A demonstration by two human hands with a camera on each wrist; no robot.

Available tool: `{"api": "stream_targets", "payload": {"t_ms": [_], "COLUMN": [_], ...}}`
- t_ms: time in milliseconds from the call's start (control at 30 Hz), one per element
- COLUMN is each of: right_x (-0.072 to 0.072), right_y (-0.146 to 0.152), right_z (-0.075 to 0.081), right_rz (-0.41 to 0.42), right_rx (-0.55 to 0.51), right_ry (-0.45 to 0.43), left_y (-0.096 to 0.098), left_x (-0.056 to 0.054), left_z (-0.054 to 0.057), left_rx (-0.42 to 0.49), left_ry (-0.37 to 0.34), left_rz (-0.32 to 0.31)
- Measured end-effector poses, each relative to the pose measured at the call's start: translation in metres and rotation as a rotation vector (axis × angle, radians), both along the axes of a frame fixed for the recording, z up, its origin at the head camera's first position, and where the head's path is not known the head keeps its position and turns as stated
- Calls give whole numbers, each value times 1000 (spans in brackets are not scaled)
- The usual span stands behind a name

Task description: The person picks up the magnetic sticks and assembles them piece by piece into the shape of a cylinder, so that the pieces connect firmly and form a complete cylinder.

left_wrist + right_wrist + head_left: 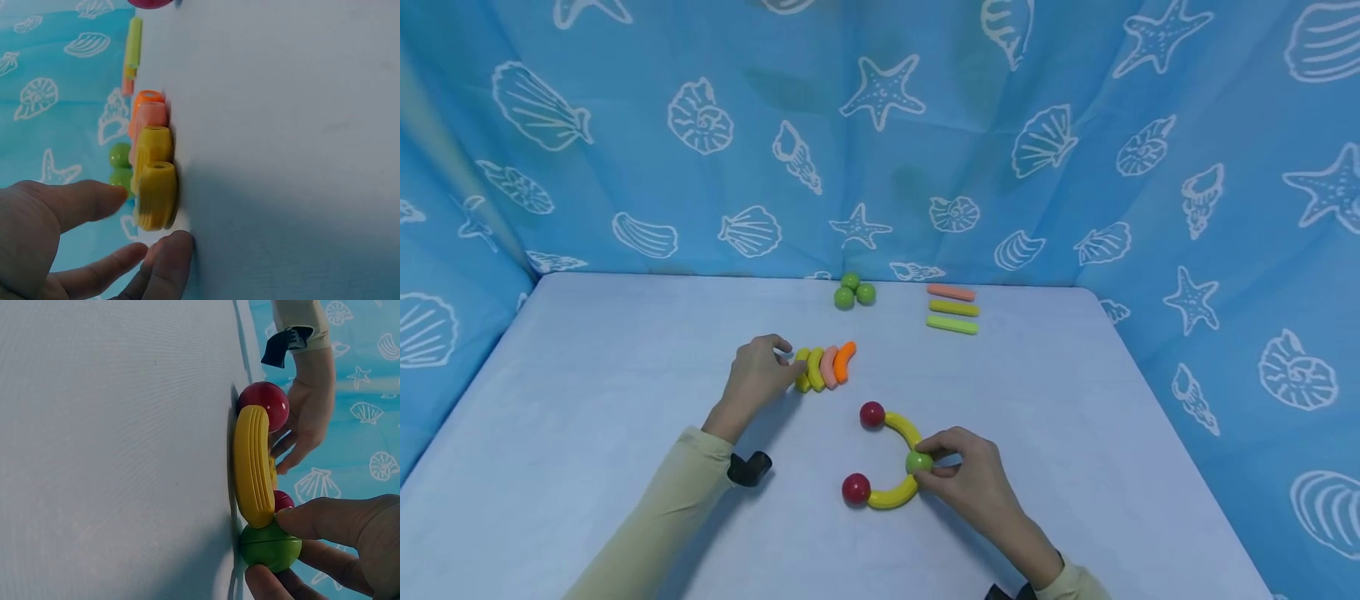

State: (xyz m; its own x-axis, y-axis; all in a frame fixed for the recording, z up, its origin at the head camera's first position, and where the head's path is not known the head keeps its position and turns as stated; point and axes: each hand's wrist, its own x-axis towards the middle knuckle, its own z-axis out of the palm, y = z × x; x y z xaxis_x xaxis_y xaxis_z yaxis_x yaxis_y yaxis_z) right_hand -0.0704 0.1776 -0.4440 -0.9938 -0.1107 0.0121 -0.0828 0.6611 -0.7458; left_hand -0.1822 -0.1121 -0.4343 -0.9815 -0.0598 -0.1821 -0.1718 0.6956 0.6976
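My right hand (973, 467) pinches a green ball (919, 462) between thumb and fingers. The ball sits where two yellow curved, banana-like pieces (902, 427) meet, making an arc open to the left. A red ball (872, 414) lies at the arc's far end and another red ball (856, 489) at its near end. My left hand (760, 371) is at the left end of a row of curved pieces, with thumb and fingers apart around the outermost yellow piece (157, 197). Beside it stand another yellow piece (816, 369), a pink one (828, 367) and an orange one (845, 362).
Three green balls (844, 297) are grouped at the table's back edge. Right of them lie three straight sticks, pink (951, 292), yellow (954, 308) and lime (952, 325). A blue curtain (880, 167) with white shells hangs behind the white table (1075, 417).
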Motion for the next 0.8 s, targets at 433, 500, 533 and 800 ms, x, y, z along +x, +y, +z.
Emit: {"api": "stream_targets", "payload": {"t_ms": [433,500,533,800], "right_x": [0,0,0,1], "right_y": [2,2,2,2], "right_z": [-2,-1,0,0], "right_rz": [28,29,30,27], "right_rx": [-15,-15,-17,-29], "right_ry": [-2,-1,-1,-3], "left_y": [5,6,6,7], "left_x": [-3,-3,-2,2], "left_z": [2,1,1,-2], "left_rx": [-91,-95,-94,-47], "left_ry": [-70,-65,-62,-9], "left_rz": [20,12,10,18]}}
